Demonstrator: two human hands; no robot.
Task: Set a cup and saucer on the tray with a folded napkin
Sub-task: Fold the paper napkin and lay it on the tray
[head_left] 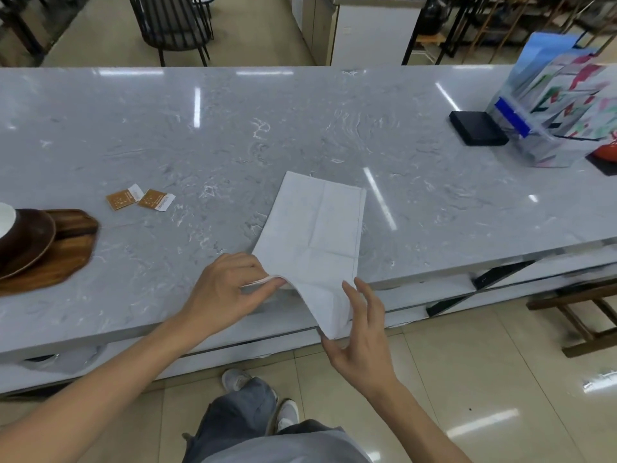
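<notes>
1. Pinched between thumb and fingers of the left hand (227,289), the near left corner of the white napkin (317,225) is lifted just off the counter (233,128); that grip is clamped on the paper's layered edge.
2. Fingers of the right hand (362,332) are spread and only loosely bent at the napkin's near right corner, which droops over the counter's front edge. They touch or nearly touch the paper, but no firm grip shows.
3. Most of the napkin lies flat near the front edge, creased but opened out, so the folding looks unfinished.
4. At the far left, the wooden tray (71,248) already carries a dark saucer (31,242) with a white cup (6,218) on it, mostly cut off by the frame. That part of the task looks done; what is left is to finish the fold and carry the napkin over.
5. Two small brown packets (140,198) lie between napkin and tray. The stretch of counter along the front edge toward the tray is open.
6. A black box (477,128) and a leaflet stand (554,108) sit well apart, far right.
</notes>
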